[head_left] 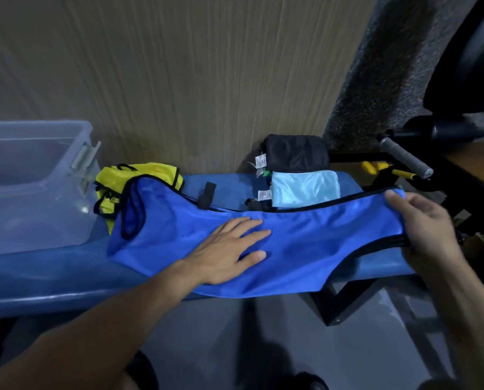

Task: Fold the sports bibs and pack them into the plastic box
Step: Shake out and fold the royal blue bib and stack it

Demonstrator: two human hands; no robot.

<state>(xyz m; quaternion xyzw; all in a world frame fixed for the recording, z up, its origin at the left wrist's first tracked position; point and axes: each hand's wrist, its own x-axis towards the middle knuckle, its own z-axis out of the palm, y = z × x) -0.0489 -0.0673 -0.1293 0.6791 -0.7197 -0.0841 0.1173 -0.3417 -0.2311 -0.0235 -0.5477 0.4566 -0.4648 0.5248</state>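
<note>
The blue bib lies lengthwise on the blue padded table, right of the plastic box. Your left hand presses flat with straight fingers on its middle, apparently to anchor the cloth. Your right hand has its grip closed on the bib's far-right end, likely to draw it taut for folding. A yellow bib sits crumpled just beside the box; folded bibs are stacked behind the blue bib. A wood-grain wall backs the table.
</note>
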